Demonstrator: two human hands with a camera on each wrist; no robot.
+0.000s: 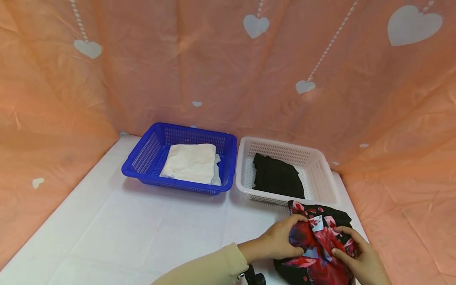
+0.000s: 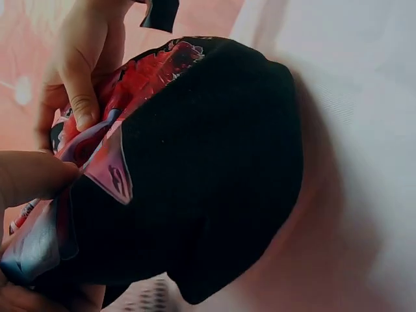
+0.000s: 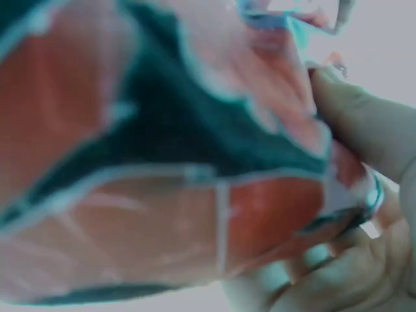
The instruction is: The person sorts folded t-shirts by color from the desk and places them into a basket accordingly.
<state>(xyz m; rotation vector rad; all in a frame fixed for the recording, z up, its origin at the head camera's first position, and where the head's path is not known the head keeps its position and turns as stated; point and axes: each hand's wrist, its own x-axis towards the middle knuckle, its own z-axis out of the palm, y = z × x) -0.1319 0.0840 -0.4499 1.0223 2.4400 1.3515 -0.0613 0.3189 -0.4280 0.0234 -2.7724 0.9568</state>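
A black garment with a red floral print [image 1: 308,237] is bunched up at the lower right of the head view. My left hand [image 1: 283,241] grips its left side between thumb and fingers. On the other side my right hand [image 1: 363,257] pinches the printed cloth. In the left wrist view the garment's plain black face [image 2: 208,162] hangs down, with both hands at its printed edge. The right wrist view is blurred; there the right thumb [image 3: 357,117] presses on the print, with fingers curled beneath.
A blue basket [image 1: 142,176] holding folded white cloth [image 1: 190,162] stands at the back of the white table [image 1: 117,229]. Right beside it is a white basket [image 1: 322,174] with black cloth [image 1: 278,176] inside. Orange sheeting [image 1: 213,71] with hearts hangs behind and at both sides.
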